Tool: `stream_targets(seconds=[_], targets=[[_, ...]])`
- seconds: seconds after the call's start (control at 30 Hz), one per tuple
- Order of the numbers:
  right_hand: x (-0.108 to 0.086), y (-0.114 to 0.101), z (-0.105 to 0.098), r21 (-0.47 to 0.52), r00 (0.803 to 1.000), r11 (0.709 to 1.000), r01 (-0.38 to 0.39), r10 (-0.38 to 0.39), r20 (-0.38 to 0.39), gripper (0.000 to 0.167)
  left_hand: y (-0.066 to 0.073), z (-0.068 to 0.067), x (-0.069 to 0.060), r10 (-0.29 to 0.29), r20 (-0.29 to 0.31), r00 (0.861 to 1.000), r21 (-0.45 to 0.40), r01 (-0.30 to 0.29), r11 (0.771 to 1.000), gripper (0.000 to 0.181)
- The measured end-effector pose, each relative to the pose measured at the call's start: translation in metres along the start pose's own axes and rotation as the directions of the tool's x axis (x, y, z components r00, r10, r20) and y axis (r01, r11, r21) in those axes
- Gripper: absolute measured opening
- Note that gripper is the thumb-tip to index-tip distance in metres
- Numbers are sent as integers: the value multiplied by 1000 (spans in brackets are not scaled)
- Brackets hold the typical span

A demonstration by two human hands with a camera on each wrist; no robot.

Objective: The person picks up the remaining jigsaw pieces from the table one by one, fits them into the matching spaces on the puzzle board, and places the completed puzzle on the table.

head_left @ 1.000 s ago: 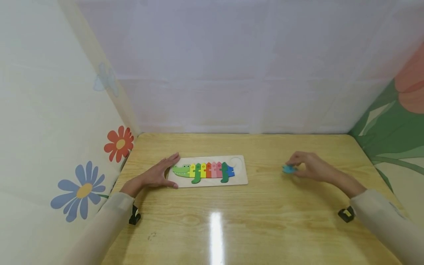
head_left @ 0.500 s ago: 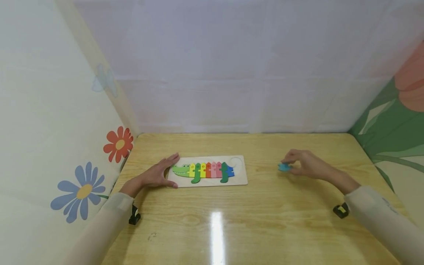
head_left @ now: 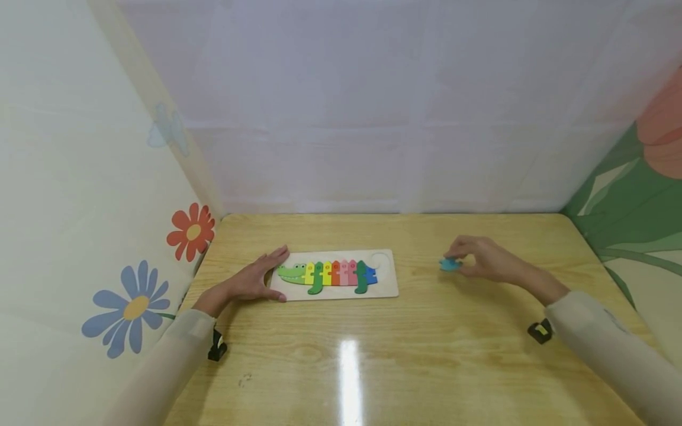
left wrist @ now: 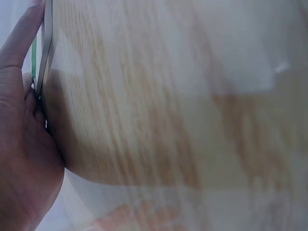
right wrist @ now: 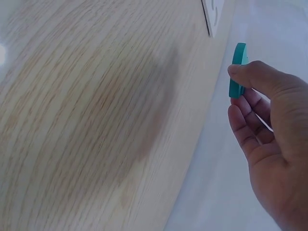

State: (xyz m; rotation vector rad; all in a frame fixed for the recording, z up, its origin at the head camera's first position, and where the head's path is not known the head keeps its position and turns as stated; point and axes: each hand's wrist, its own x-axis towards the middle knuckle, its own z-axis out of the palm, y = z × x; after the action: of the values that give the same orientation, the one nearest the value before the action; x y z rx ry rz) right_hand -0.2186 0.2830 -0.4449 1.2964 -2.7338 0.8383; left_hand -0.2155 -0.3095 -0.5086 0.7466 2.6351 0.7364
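A wooden crocodile puzzle board lies flat on the table, its coloured pieces lined up from the green head to a blue piece. At its right end, a curled outline shows bare wood. My left hand holds the board's left end, thumb by the near edge and fingers by the far edge. To the right of the board, my right hand pinches a light blue puzzle piece above the table. In the right wrist view this piece looks teal, edge-on between thumb and fingers.
The wood-grain table reflects a bright light streak near its front. A pale cloth wall rises behind it, with flower-patterned panels at both sides. A black wrist device sits under the right sleeve.
My right hand has moved left toward the board and slightly away from me, carrying the light blue puzzle piece. The left hand and the board have stayed in place.
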Motion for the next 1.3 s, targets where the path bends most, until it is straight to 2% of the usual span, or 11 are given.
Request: stream_targets(seconds=[0.7, 1.3], targets=[[24, -6, 11, 17, 999, 1000, 13, -14, 42, 30, -1, 2, -1, 3, -5, 1000, -1, -3, 1000, 118], [43, -11, 20, -13, 993, 994, 105, -104, 53, 33, -3, 1, 1, 4, -10, 1000, 9, -4, 1000, 120]])
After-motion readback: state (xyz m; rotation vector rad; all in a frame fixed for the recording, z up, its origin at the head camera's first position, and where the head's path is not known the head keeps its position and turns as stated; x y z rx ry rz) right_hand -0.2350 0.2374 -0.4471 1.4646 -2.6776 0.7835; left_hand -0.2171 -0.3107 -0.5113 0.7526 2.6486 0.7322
